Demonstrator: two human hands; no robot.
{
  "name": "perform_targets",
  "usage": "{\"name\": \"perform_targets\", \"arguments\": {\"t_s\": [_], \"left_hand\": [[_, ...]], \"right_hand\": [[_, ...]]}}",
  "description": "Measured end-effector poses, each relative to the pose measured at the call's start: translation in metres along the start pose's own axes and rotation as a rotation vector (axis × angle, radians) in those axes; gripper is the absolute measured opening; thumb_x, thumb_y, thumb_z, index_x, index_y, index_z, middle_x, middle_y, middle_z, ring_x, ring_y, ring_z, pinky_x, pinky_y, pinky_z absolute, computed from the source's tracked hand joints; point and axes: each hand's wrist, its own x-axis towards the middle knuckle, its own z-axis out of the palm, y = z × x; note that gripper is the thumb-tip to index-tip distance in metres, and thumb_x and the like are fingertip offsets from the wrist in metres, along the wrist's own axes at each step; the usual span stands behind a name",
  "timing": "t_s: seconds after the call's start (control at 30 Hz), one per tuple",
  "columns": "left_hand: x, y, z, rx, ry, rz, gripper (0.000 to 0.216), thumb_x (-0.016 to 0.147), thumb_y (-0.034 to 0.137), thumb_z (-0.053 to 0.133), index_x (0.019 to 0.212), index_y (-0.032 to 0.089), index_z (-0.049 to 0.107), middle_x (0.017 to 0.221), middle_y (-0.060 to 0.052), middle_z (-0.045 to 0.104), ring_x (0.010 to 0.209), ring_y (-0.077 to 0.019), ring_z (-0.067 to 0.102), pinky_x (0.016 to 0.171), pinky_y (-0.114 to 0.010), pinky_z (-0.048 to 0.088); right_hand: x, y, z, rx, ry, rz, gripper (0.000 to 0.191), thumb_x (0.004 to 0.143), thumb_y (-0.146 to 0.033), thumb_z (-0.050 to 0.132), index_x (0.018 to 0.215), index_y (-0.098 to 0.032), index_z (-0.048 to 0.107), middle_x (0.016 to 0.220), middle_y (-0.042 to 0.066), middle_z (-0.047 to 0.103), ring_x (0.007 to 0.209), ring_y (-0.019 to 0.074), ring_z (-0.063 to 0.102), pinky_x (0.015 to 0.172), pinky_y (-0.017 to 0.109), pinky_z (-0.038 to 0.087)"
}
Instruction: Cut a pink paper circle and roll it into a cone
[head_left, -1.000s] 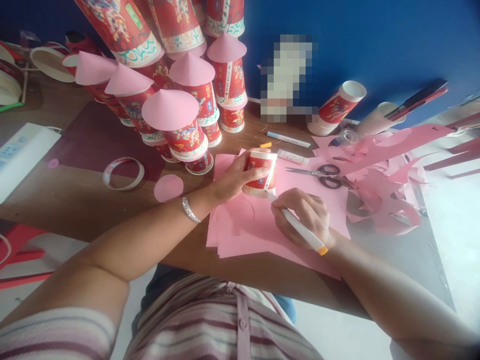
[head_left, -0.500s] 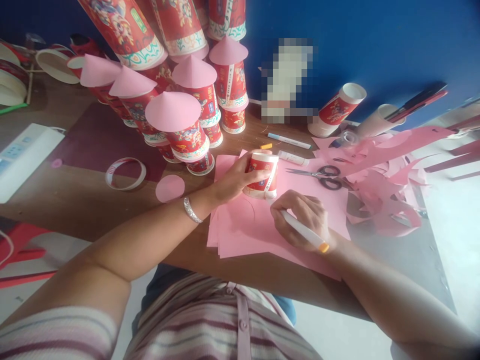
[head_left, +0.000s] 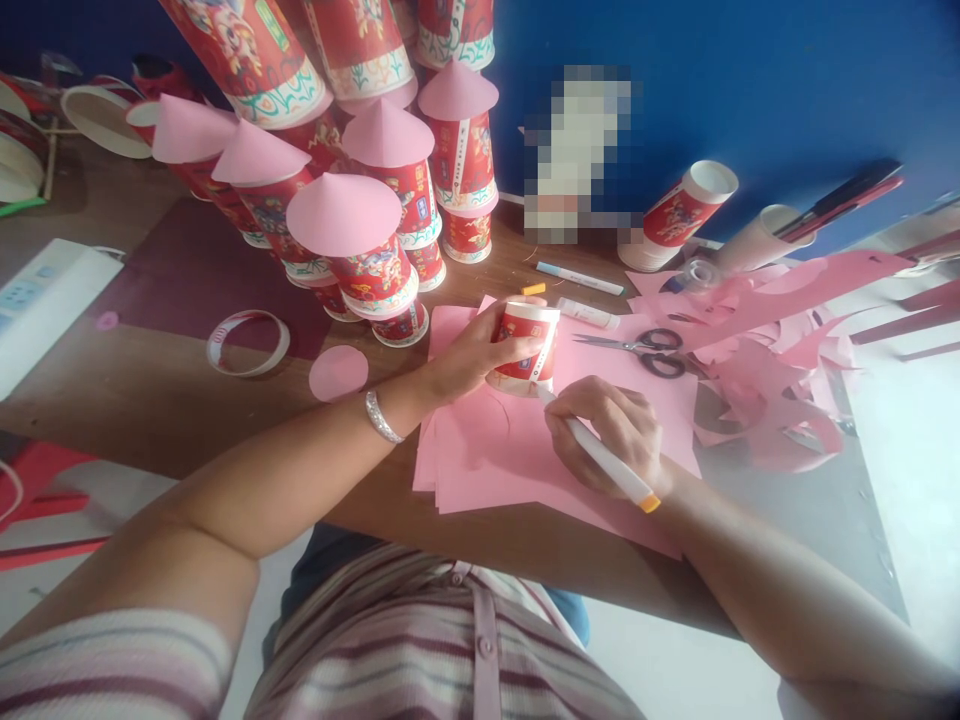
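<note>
My left hand is wrapped round a red and white paper cup, thumb across its printed front. In my right hand is a white marker with an orange end, its tip at the cup's white lower band. Both hands are over stacked pink paper sheets that carry a faint curved line. Scissors with dark handles lie on the paper just beyond my right hand. Past the cup are a small orange cap and a white capped marker.
Red cup towers with pink cone roofs stand at the back left. Nearby lie a cut cup ring and a pink disc. Pink paper scraps pile up at the right, before pen-filled cups. A white power strip is far left.
The marker tip in my right hand has shifted slightly along the cup's lower band. My left hand keeps its hold on the cup. The whole view has moved a little.
</note>
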Motion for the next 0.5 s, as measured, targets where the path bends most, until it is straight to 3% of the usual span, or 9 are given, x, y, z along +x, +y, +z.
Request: {"name": "perform_targets", "arguments": {"t_s": [0.5], "left_hand": [[0.0005,-0.0032,-0.0024,0.011,0.000,0.014,0.064,0.081,0.045,0.087,0.135,0.022,0.061,0.124,-0.008,0.067,0.108,-0.0218,0.065,0.090,-0.034,0.054]], "right_hand": [[0.0000,0.0009,0.0025,0.001,-0.009,-0.016,0.020,0.094,-0.004,0.059,0.095,-0.023,0.055,0.074,-0.004,0.062,0.055,0.0104,0.055,0.051,0.023,0.047]]}}
